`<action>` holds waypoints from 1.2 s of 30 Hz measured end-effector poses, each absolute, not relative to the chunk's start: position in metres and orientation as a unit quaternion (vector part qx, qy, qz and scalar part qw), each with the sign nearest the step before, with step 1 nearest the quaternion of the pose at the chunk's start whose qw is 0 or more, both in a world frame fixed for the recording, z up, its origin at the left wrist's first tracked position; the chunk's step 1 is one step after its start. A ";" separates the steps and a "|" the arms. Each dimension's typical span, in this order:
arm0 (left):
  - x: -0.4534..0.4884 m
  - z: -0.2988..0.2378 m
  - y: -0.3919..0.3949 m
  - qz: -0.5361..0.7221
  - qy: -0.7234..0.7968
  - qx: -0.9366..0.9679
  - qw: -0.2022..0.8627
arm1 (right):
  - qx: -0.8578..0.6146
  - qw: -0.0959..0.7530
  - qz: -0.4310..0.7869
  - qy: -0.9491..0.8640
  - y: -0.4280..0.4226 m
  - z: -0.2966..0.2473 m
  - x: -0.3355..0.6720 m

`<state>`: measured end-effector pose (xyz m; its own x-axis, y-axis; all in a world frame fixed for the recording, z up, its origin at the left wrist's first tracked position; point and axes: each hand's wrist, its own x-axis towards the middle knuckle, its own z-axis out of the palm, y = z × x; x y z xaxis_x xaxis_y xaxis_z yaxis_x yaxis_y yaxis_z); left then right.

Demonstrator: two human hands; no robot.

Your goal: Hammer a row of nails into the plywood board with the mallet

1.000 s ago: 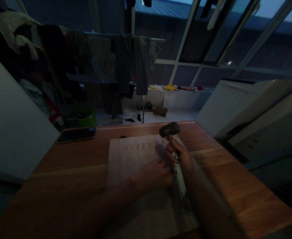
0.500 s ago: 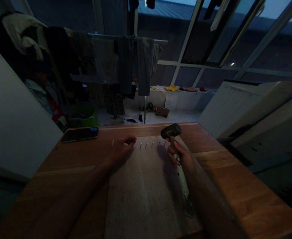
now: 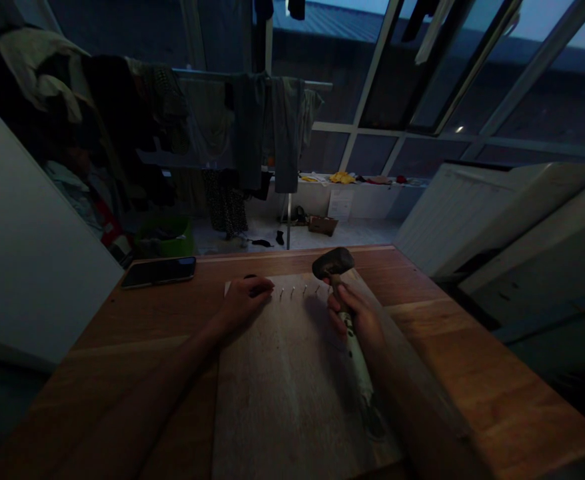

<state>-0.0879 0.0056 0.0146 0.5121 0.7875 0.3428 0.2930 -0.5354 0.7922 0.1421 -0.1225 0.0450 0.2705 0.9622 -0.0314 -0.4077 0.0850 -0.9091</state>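
My right hand (image 3: 360, 313) is wrapped around the upper handle of a hammer (image 3: 333, 264). Its dark, blunt head is raised over the far right part of a pale wooden board (image 3: 272, 387), while the worn whitish handle slants back toward me. A row of several thin nails (image 3: 293, 292) stands in the board near its far edge, the rightmost close to the hammer. At the left end of that row rests my left hand (image 3: 244, 300), its thumb and fingertips pinched together. Whatever may be between those fingertips is too small and dark to make out.
The board lies on a brown wooden table (image 3: 157, 373). A phone (image 3: 158, 272) lies at the table's far left corner. Beyond are a green basket (image 3: 165, 237), clothes on a drying rack (image 3: 287, 133) and a white appliance (image 3: 457, 207) at the right.
The hammer and my right hand have shifted slightly left. My left hand's fingers have drawn closer together at the same spot. The nails look the same.
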 end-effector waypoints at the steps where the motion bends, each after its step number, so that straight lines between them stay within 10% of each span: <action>1: -0.088 0.015 0.005 0.361 0.334 0.801 0.342 | -0.437 0.661 0.520 -0.319 -0.123 0.048 0.139; 36: -0.087 0.013 0.004 0.355 0.330 0.818 0.309 | -0.459 0.513 0.531 -0.493 -0.116 0.045 0.090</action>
